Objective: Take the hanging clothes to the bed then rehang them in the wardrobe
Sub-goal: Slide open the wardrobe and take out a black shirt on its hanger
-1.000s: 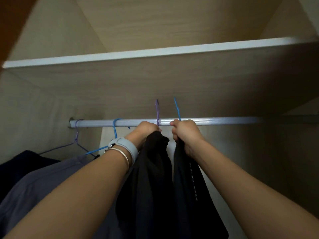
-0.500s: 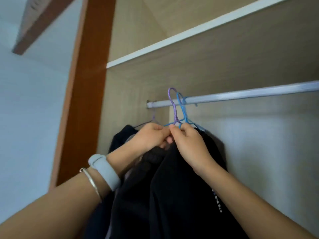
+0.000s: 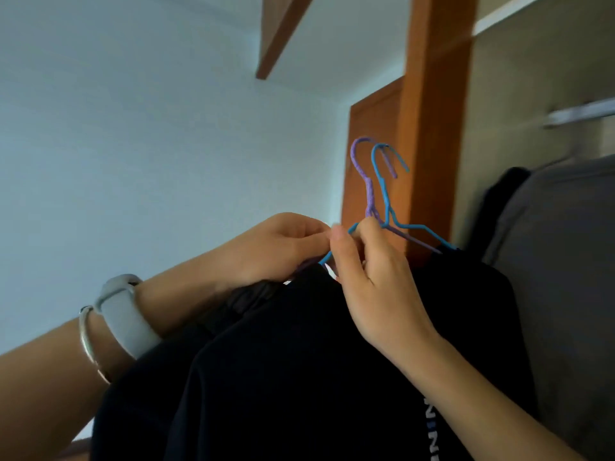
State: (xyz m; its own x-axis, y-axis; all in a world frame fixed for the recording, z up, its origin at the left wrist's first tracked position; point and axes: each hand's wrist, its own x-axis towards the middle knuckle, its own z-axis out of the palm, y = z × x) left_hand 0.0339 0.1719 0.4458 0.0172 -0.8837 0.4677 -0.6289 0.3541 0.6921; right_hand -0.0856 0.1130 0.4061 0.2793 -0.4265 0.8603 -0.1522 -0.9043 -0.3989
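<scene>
Clear of the wardrobe rail [image 3: 580, 115], where they hung a second ago, the purple hanger [image 3: 365, 181] and blue hanger [image 3: 386, 191] carry the black garments [image 3: 332, 377], the left hand [image 3: 283, 247] and right hand [image 3: 372, 277] both closed on the hanger wires, so the carry to the bed appears begun.

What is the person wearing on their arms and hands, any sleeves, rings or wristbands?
Both forearms are bare, with no sleeves in view. The left wrist carries a pale grey band, smooth and wide like a fitness tracker strap, and beside it, farther up the arm, a thin silver bangle. The left hand and right hand show no rings or gloves, and the right wrist is bare.
</scene>
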